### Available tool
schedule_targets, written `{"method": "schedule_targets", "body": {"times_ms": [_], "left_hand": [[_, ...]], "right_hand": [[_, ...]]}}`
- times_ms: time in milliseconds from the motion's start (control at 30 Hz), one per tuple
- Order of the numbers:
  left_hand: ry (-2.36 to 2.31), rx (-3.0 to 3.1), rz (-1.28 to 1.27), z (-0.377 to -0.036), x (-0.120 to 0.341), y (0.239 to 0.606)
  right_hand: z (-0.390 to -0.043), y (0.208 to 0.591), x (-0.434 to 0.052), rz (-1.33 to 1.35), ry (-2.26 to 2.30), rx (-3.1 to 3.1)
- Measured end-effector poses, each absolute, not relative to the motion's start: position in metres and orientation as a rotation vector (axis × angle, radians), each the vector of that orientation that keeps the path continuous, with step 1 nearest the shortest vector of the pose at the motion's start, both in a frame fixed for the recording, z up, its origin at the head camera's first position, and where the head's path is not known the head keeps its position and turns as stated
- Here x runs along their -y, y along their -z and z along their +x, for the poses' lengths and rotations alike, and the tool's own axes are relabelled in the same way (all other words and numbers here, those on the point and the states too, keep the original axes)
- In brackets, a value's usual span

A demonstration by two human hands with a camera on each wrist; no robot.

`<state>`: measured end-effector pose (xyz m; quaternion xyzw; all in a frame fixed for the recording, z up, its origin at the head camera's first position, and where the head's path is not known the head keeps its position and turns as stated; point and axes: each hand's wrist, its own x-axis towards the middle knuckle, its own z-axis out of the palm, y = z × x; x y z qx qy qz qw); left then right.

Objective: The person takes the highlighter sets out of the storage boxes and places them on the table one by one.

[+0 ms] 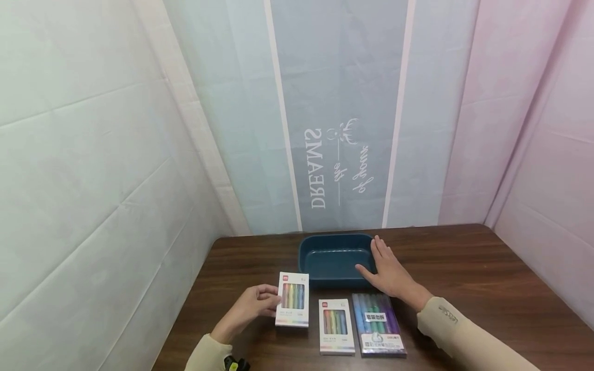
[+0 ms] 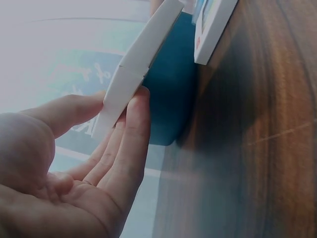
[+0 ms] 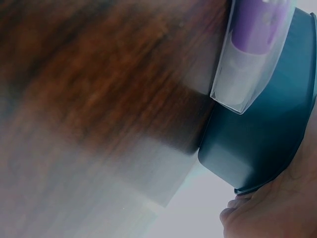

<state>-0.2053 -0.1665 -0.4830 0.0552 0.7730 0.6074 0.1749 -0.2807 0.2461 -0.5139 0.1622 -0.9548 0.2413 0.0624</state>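
Observation:
My left hand [image 1: 246, 310] pinches a white box of coloured pens [image 1: 292, 319] by its left edge. In the left wrist view, thumb and fingers grip one end of the box [image 2: 131, 59], which is tilted and held off the table. My right hand [image 1: 393, 273] rests at the right end of a teal rectangular dish [image 1: 341, 283], its fingers straight along the rim and the thumb spread toward the front. Nothing lies inside the dish. The right wrist view shows the dish's outer wall [image 3: 257, 134], with only part of the hand [image 3: 282, 213] visible.
A second white box of pens [image 1: 336, 346] lies in front of the dish. Beside it is a clear plastic pack of blue, green and purple pens [image 1: 385, 342]. All stand on a dark wood table [image 1: 464, 288], with a printed curtain [image 1: 343, 103] behind.

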Motion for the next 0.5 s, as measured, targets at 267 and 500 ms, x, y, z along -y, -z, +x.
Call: {"method": "schedule_targets", "body": {"times_ms": [267, 500], "left_hand": [[-1.729, -2.162, 0.135, -0.196, 0.174, 0.491], [-1.742, -2.128, 0.145, -0.191, 0.175, 0.497]], "right_hand": [[-0.282, 0.516, -0.246, 0.494, -0.735, 2.883], [-0.283, 0.518, -0.249, 0.489, -0.746, 2.901]]}}
